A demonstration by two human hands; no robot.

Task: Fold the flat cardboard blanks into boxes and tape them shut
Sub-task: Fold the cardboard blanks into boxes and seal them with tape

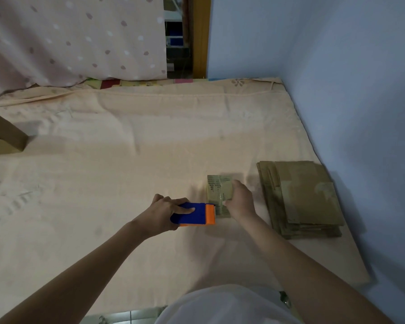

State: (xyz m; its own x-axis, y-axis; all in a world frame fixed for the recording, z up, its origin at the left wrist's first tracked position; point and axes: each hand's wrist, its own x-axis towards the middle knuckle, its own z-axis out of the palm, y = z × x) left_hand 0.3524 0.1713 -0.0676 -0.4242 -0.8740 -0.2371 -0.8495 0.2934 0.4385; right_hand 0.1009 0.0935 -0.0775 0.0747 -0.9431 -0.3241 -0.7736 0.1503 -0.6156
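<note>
A small folded cardboard box (pixel 219 191) stands on the peach sheet (pixel 126 160), right of centre. My right hand (pixel 242 199) grips its right side. My left hand (pixel 166 212) holds a blue and orange tape dispenser (pixel 194 215), whose orange end touches the box's lower left side. A stack of flat cardboard blanks (pixel 302 197) lies just right of my right hand. Shiny tape shows on the box's top face.
A finished brown box (pixel 4 136) sits at the far left edge of the sheet. A blue wall (pixel 348 90) runs along the right side. A dotted curtain (pixel 75 38) hangs at the back. The sheet's front edge lies near my body.
</note>
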